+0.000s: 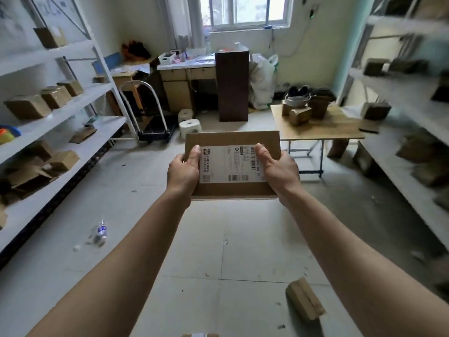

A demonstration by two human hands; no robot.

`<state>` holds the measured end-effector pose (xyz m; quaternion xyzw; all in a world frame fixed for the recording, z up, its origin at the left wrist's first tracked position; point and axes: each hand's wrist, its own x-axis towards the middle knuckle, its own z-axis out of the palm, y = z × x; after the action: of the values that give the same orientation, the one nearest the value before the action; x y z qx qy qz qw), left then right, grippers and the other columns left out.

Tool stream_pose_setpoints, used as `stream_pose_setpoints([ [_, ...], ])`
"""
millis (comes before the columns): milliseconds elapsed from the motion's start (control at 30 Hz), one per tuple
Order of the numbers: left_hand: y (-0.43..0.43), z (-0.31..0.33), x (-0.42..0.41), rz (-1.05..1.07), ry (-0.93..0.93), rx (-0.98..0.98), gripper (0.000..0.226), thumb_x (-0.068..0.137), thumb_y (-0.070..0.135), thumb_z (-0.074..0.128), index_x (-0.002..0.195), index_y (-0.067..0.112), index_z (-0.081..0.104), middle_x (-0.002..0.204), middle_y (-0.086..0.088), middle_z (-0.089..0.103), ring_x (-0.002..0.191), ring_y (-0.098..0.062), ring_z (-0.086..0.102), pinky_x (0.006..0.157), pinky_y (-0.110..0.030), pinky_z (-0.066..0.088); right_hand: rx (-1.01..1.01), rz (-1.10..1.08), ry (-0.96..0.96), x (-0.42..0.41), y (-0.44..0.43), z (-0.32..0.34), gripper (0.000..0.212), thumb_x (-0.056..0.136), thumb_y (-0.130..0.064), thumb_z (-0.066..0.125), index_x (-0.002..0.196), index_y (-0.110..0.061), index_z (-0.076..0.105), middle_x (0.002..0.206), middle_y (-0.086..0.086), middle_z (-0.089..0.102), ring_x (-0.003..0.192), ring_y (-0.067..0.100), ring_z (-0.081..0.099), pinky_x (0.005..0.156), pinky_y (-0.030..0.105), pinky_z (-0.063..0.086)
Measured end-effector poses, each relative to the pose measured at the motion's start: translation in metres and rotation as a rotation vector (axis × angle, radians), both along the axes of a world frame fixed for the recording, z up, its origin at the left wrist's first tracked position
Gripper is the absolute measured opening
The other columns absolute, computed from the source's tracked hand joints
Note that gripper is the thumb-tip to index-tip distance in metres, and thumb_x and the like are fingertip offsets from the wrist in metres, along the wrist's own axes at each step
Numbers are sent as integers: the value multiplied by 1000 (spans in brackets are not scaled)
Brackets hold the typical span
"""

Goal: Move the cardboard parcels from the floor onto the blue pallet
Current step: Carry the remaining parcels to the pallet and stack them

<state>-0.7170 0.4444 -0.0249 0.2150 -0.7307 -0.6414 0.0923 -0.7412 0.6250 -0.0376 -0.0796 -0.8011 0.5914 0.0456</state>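
Cardboard parcel (233, 164) was held in mid-air at frame centre, label side up, above tiled floor (218, 251). Left hand (183, 172) gripped its left edge, thumb on top; right hand (277, 169) gripped its right edge, thumb over white label (230, 164). Second parcel (305, 299) lay on floor at lower right. Plastic bottle (101, 233) lay at lower left. Blue pallet not in frame.
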Motion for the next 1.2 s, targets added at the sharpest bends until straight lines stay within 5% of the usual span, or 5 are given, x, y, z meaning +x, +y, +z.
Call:
stream_pose_setpoints([
  [300, 194, 1, 42, -427, 5, 59, 44, 97, 45, 44, 120, 10, 56, 107, -8, 68, 96, -23, 67, 74, -32, 58, 86, -419, -39, 119, 187, 15, 48, 87, -60, 53, 74, -14, 43, 88, 3, 60, 88, 21, 62, 81, 35, 53],
  [367, 235, -1, 52, -529, 10, 73, 44, 98, 44, 44, 119, 9, 57, 105, -8, 68, 91, -20, 68, 67, -28, 59, 78, -528, -48, 148, 221, 17, 46, 88, -58, 53, 69, -17, 46, 80, -1, 60, 79, 17, 62, 70, 28, 52],
  [600, 360, -4, 95, -951, -10, 100, 36, 96, 45, 48, 108, 13, 61, 100, -9, 70, 89, -22, 69, 70, -32, 58, 79, -968, -51, 250, 304, 14, 53, 87, -59, 54, 100, -7, 58, 101, 2, 63, 92, 18, 60, 77, 32, 52],
  [767, 422, -7, 133, -1208, -31, 86, 35, 92, 46, 54, 104, 15, 63, 101, -7, 70, 93, -23, 67, 89, -41, 54, 65, -1258, -68, 323, 320, 13, 57, 87, -59, 53, 114, -8, 54, 107, 2, 63, 81, 12, 58, 53, 17, 39],
  [1200, 473, -14, 369, -1940, -22, -53, 41, 94, 51, 47, 110, 16, 58, 85, -1, 64, 78, -16, 64, 65, -28, 51, -16, -2044, -118, 566, 247, -8, 55, 85, -58, 56, 111, -10, 59, 103, 2, 69, 87, 18, 67, 67, 28, 54],
])
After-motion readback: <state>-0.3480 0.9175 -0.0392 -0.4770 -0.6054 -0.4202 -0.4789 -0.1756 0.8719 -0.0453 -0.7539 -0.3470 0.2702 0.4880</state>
